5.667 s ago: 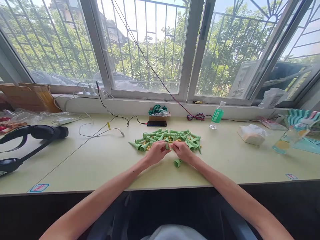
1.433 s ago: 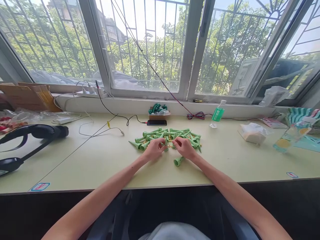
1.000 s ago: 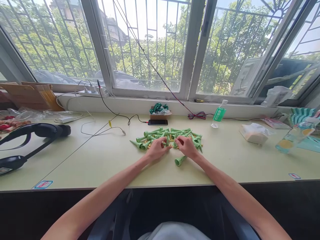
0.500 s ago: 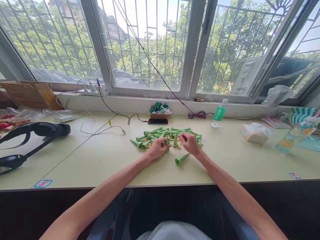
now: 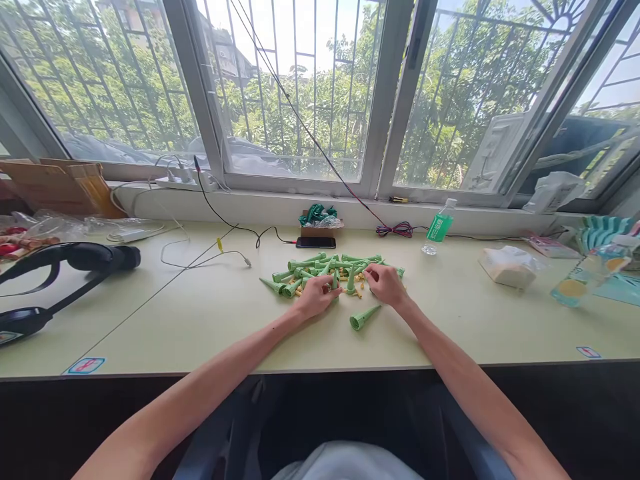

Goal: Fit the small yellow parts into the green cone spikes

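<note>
My left hand is closed around a small green cone that points upward. My right hand hovers at the right side of the pile with thumb and fingers pinched together; whatever may be in the pinch is too small to make out. Between the hands another green cone stands upright among small yellow pieces. Behind them lies a heap of green cones, on their sides. Nearer to me, a single green cone lies with its hollow end toward the left.
A phone on a cable lies behind the heap, in front of a small box. A water bottle and a tissue pack are to the right. Black headphones and a white cable lie left.
My right hand has shifted slightly to the right, away from the upright cone. My left hand and the cone in it stay in place.
</note>
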Demonstrator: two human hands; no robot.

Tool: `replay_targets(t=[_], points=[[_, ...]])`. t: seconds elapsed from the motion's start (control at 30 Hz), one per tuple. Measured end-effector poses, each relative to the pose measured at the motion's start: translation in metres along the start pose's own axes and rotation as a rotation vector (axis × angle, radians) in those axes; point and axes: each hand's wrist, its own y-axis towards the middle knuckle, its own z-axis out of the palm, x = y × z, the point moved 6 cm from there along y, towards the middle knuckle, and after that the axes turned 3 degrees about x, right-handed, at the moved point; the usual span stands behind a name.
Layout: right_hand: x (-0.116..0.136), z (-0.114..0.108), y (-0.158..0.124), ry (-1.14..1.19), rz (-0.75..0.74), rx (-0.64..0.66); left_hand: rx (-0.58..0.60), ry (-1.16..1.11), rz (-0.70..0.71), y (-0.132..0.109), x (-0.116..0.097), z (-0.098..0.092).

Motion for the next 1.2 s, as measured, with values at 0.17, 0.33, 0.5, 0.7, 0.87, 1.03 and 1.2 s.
replay_targets(t=[0.17,0.33,0.5,0.7,0.87,1.03,1.2], points=[[-0.002,0.005,-0.001,-0.086,0.01,0.089,0.007,0.042,-0.009,0.0,-0.001,-0.001],[-0.004,0.008,-0.001,-0.128,0.014,0.133,0.048,0.087,-0.057,0.001,0.0,-0.003],[-0.007,0.014,-0.001,-0.149,-0.037,0.163,0.053,0.069,-0.093,0.001,0.004,-0.007],[-0.009,0.019,-0.001,-0.161,-0.071,0.198,0.076,0.073,-0.077,0.002,0.005,-0.006],[-0.009,0.019,0.0,-0.14,-0.084,0.183,0.073,0.036,-0.066,0.002,0.005,-0.007],[-0.009,0.017,0.0,-0.066,-0.084,0.136,0.046,0.024,-0.074,0.002,0.003,-0.01],[-0.01,0.01,0.001,-0.009,-0.069,0.023,0.064,0.054,-0.043,0.003,0.0,-0.01]])
